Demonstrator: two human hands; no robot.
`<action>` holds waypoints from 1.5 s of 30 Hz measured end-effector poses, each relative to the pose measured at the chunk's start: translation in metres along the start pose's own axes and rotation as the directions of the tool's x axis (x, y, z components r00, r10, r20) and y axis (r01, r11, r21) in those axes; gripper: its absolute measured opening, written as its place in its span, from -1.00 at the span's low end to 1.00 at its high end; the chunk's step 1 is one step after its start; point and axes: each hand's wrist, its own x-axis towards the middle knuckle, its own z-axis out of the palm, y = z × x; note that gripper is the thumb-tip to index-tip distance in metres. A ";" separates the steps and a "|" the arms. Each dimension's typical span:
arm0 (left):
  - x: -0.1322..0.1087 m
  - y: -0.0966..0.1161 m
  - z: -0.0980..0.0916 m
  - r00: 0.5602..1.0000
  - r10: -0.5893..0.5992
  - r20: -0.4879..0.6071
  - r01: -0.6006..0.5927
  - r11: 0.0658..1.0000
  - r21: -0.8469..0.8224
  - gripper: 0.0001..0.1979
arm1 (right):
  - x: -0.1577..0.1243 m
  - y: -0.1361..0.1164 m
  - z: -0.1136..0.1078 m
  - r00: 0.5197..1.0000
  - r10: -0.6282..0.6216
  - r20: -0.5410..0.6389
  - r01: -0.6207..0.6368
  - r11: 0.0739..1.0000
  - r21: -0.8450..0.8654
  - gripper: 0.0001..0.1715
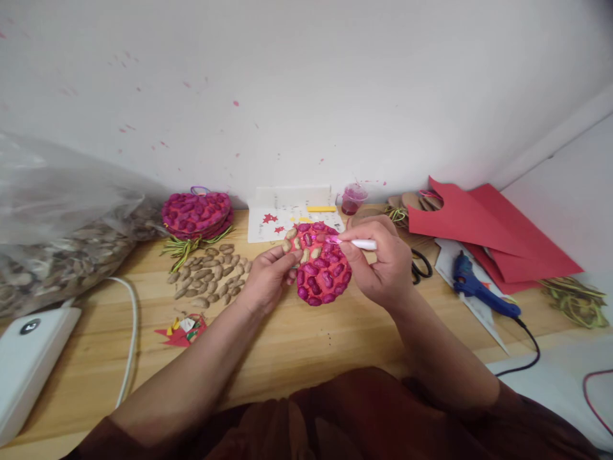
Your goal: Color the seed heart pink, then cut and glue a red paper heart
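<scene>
My left hand grips the left edge of a round red disc covered with peanuts. Most of its peanuts are magenta; several near my left thumb are bare tan. In my right hand is a white-handled brush, its pink tip touching the upper right of the disc. Loose peanuts lie on the table left of my left hand. Behind them sits a stack of magenta peanut discs with green raffia. A plastic cup of magenta paint stands beyond my right hand.
A large clear bag of peanuts fills the left, beside a white power bank with a cable. At right are red sheets, a blue glue gun, black-handled scissors and raffia. White paper lies against the wall.
</scene>
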 end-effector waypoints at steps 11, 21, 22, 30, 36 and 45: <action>0.000 0.001 0.001 1.000 -0.001 -0.010 0.001 1.000 -0.013 -0.59 | 0.000 -0.002 0.001 1.000 0.000 0.010 0.000 1.000 -0.021 -0.92; 0.001 0.001 0.000 1.000 -0.001 -0.019 0.000 1.000 -0.015 -0.59 | 0.001 -0.002 0.003 1.000 -0.013 -0.002 0.013 1.000 -0.012 -0.91; 0.001 0.001 0.000 1.000 0.000 -0.019 0.000 1.000 -0.013 -0.59 | 0.001 -0.002 0.003 1.000 -0.011 0.000 0.011 1.000 -0.013 -0.91; 0.000 0.002 0.003 0.999 0.026 -0.044 -0.025 0.999 0.024 -0.60 | 0.000 -0.001 0.005 0.997 -0.055 0.060 0.057 0.998 -0.023 -0.92; 0.000 0.001 0.003 0.998 0.039 -0.055 -0.035 0.997 0.061 -0.60 | -0.001 0.007 0.004 0.999 -0.017 0.040 0.017 1.000 -0.018 -0.89; 0.000 0.000 0.001 0.997 0.055 -0.049 -0.051 0.995 0.088 -0.62 | 0.002 0.005 0.001 0.993 -0.071 0.094 0.070 0.997 0.015 -0.90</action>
